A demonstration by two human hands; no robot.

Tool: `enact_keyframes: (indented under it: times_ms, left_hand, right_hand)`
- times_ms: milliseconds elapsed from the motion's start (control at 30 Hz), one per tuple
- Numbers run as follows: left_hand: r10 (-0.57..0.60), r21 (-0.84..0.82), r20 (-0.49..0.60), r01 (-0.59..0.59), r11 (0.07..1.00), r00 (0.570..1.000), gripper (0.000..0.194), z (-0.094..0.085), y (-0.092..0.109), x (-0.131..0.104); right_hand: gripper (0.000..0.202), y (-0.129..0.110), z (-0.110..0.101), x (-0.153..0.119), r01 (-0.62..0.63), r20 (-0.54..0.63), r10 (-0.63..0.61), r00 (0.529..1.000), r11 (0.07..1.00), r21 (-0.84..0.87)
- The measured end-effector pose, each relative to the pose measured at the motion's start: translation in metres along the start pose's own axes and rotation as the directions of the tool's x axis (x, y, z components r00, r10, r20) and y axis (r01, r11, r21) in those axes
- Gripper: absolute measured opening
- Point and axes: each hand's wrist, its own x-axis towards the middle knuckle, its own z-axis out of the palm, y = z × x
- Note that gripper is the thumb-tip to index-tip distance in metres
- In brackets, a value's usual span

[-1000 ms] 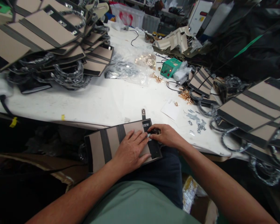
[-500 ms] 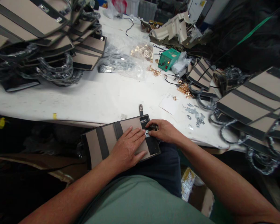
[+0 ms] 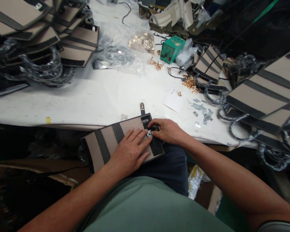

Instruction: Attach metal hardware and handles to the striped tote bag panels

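Note:
A beige panel with dark stripes (image 3: 108, 141), which looks like a bag part, lies tilted across my lap against the table edge. My left hand (image 3: 129, 149) rests flat on it, fingers stretched out, fingertips beside a small silver metal plate (image 3: 149, 133). That plate sits on the panel's dark end strip. My right hand (image 3: 169, 131) is closed at the same strip, with thumb and fingers around something dark, mostly hidden. Near the panel's top corner is a slotted metal fitting (image 3: 145, 120). A strap with a metal clasp (image 3: 142, 109) sticks out beyond that edge onto the table.
Stacked striped panels with wrapped handles (image 3: 79, 42) stand at the left, and more (image 3: 253, 96) at the right. On the white table (image 3: 106, 96) lie loose silver plates (image 3: 203, 111), gold-coloured fittings (image 3: 190, 83), a green box (image 3: 172, 49) with cords, and plastic bags (image 3: 118, 58).
The camera view has shifted slightly. My left fingertips have come closer to the small metal plate, while my right hand keeps nearly the same place on the panel.

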Motion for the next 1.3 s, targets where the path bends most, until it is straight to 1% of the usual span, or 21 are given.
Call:
enact_keyframes:
  times_ms: [167, 233, 300, 400, 467, 567, 633, 667, 700, 733, 767, 800, 833, 867, 933, 967, 1000, 1033, 1100, 1200, 1300]
  left_hand:
    - [-0.042, 0.049, 0.068, 0.038, 0.998, 0.997, 0.049, -0.002, 0.008, 0.004]
    - [-0.051, 0.073, 0.09, 0.044, 0.996, 0.995, 0.053, -0.004, 0.011, 0.005]
    - [-0.052, 0.095, 0.109, 0.042, 0.995, 0.993, 0.065, -0.005, 0.013, 0.005]
    - [-0.043, 0.125, 0.127, 0.027, 0.992, 0.991, 0.094, -0.002, 0.015, 0.004]
    - [-0.048, 0.147, 0.134, 0.028, 0.989, 0.99, 0.104, 0.002, 0.016, 0.003]
    - [-0.076, 0.168, 0.116, 0.056, 0.984, 0.99, 0.097, 0.007, 0.019, 0.002]
    - [-0.087, 0.16, 0.101, 0.07, 0.985, 0.991, 0.092, 0.008, 0.021, 0.001]
    - [-0.089, 0.153, 0.099, 0.074, 0.986, 0.991, 0.091, 0.008, 0.022, 0.001]
    - [-0.09, 0.145, 0.102, 0.074, 0.987, 0.991, 0.09, 0.008, 0.022, 0.001]
    - [-0.089, 0.14, 0.107, 0.074, 0.987, 0.99, 0.09, 0.007, 0.022, 0.001]
    - [-0.088, 0.137, 0.111, 0.073, 0.988, 0.99, 0.09, 0.006, 0.022, 0.001]
    - [-0.087, 0.137, 0.114, 0.071, 0.988, 0.99, 0.09, 0.006, 0.022, 0.001]
    - [-0.085, 0.137, 0.115, 0.069, 0.988, 0.99, 0.09, 0.006, 0.022, 0.001]
    - [-0.083, 0.137, 0.117, 0.067, 0.988, 0.99, 0.091, 0.005, 0.021, 0.001]
    - [-0.082, 0.134, 0.12, 0.066, 0.989, 0.989, 0.09, 0.005, 0.02, 0.001]
    - [-0.08, 0.13, 0.119, 0.064, 0.989, 0.99, 0.09, 0.005, 0.02, 0.001]
    - [-0.076, 0.125, 0.118, 0.061, 0.99, 0.99, 0.089, 0.005, 0.019, 0.001]
    - [-0.073, 0.121, 0.115, 0.059, 0.991, 0.991, 0.088, 0.005, 0.019, 0.001]
    - [-0.067, 0.114, 0.109, 0.054, 0.992, 0.992, 0.087, 0.005, 0.018, 0.001]
    - [-0.058, 0.096, 0.098, 0.049, 0.994, 0.993, 0.087, 0.006, 0.017, 0.001]
    - [-0.058, 0.079, 0.088, 0.051, 0.996, 0.994, 0.087, 0.009, 0.015, 0.001]
  right_hand:
    - [0.028, 0.001, 0.0, 0.001, 0.01, -0.003, -0.01, 1.0, 1.0, -0.019]
    - [0.028, 0.001, -0.001, 0.001, 0.013, -0.003, -0.013, 1.0, 1.0, -0.027]
    - [0.028, 0.0, -0.001, 0.001, 0.017, -0.001, -0.017, 1.0, 0.999, -0.03]
    - [0.027, -0.001, -0.001, 0.001, 0.008, 0.004, -0.008, 1.0, 1.0, -0.024]
    - [0.027, -0.001, 0.0, 0.001, 0.001, -0.004, -0.001, 1.0, 1.0, -0.022]
    - [0.028, 0.001, 0.0, 0.002, 0.009, -0.016, -0.01, 1.0, 1.0, -0.016]
    - [0.027, 0.002, -0.002, 0.001, 0.02, -0.012, -0.02, 1.0, 0.999, 0.037]
    - [0.025, 0.001, -0.005, -0.001, 0.028, -0.025, -0.026, 0.999, 0.995, 0.093]
    - [0.02, -0.001, -0.008, -0.003, 0.04, -0.063, -0.03, 0.998, 0.984, 0.176]
    - [0.014, -0.003, -0.011, -0.005, 0.059, -0.125, -0.024, 0.992, 0.957, 0.285]
    - [0.011, -0.007, -0.013, -0.008, 0.093, -0.211, -0.004, 0.978, 0.906, 0.413]
    - [0.015, -0.011, -0.015, -0.01, 0.152, -0.309, 0.03, 0.951, 0.823, 0.547]
    - [0.022, -0.015, -0.016, -0.011, 0.233, -0.4, 0.076, 0.913, 0.708, 0.667]
    - [0.028, -0.019, -0.016, -0.011, 0.326, -0.475, 0.129, 0.87, 0.572, 0.753]
    - [0.033, -0.025, -0.01, -0.007, 0.488, -0.562, 0.233, 0.793, 0.308, 0.817]
    - [0.033, -0.027, -0.006, -0.004, 0.536, -0.575, 0.279, 0.769, 0.208, 0.818]
    - [0.033, -0.026, -0.001, 0.0, 0.558, -0.569, 0.319, 0.758, 0.135, 0.819]
    - [0.033, -0.025, 0.004, 0.005, 0.562, -0.552, 0.353, 0.755, 0.084, 0.823]
    - [0.034, -0.02, 0.014, 0.013, 0.547, -0.507, 0.405, 0.761, 0.02, 0.837]
    - [0.034, -0.011, 0.023, 0.021, 0.521, -0.457, 0.441, 0.773, -0.028, 0.853]
    - [0.033, -0.007, 0.026, 0.024, 0.51, -0.428, 0.476, 0.768, -0.051, 0.859]
